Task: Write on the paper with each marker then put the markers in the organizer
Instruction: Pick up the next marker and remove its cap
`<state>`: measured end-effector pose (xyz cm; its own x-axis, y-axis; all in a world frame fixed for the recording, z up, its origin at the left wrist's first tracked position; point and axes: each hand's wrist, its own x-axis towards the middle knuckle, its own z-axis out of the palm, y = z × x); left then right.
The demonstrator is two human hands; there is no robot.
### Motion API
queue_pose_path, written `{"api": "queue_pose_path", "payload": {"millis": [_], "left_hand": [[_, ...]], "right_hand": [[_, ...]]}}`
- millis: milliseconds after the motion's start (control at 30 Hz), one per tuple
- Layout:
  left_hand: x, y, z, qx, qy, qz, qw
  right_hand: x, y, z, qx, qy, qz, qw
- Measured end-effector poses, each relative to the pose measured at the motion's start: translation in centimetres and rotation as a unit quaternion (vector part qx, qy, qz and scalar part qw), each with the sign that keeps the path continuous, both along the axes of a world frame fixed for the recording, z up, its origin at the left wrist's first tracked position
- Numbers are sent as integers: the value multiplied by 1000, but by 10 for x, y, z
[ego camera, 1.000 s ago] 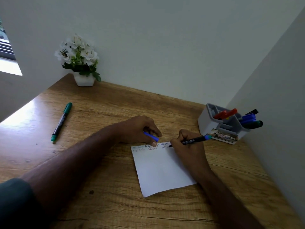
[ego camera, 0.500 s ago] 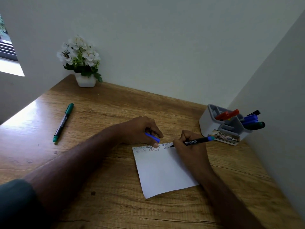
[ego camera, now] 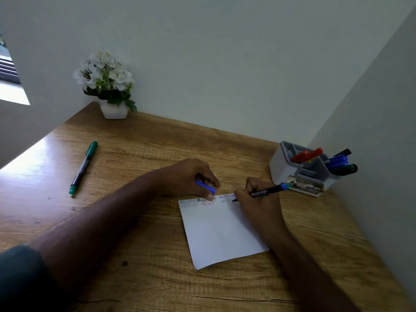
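A white paper (ego camera: 220, 233) lies on the wooden desk with rows of letters along its top edge. My right hand (ego camera: 258, 206) grips a black marker with a blue end (ego camera: 267, 190), its tip touching the paper's top right corner. My left hand (ego camera: 191, 176) rests at the paper's top edge and pinches the blue cap (ego camera: 206, 187). A green marker (ego camera: 83, 167) lies capped on the desk at the left. The grey-white organizer (ego camera: 283, 167) stands at the right by the wall, holding red, blue, black and green markers.
A white pot of white flowers (ego camera: 108, 86) stands in the desk's back left corner. Walls close the desk at the back and on the right. A small printed box (ego camera: 306, 186) lies against the organizer's front.
The right hand's marker has shifted slightly along the top right of the paper while writing. The left hand keeps the cap and stays put.
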<state>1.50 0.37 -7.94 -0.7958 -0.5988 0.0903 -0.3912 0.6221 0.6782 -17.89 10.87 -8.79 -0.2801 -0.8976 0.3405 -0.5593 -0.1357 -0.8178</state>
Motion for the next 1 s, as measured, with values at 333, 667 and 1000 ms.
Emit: {"api": "queue_pose_path", "payload": {"millis": [333,667,1000], "left_hand": [[0,1,1,-9,-11,2,1000],[4,4,0,-42,2,11,999],[0,11,8,-54,147,58,986]], "right_hand": [[-1,0,-1,-5,-3,-4,1000],[-4,1,3,-52,-59,-3,997],[-14,9,11,-110,-203,118,966]]}}
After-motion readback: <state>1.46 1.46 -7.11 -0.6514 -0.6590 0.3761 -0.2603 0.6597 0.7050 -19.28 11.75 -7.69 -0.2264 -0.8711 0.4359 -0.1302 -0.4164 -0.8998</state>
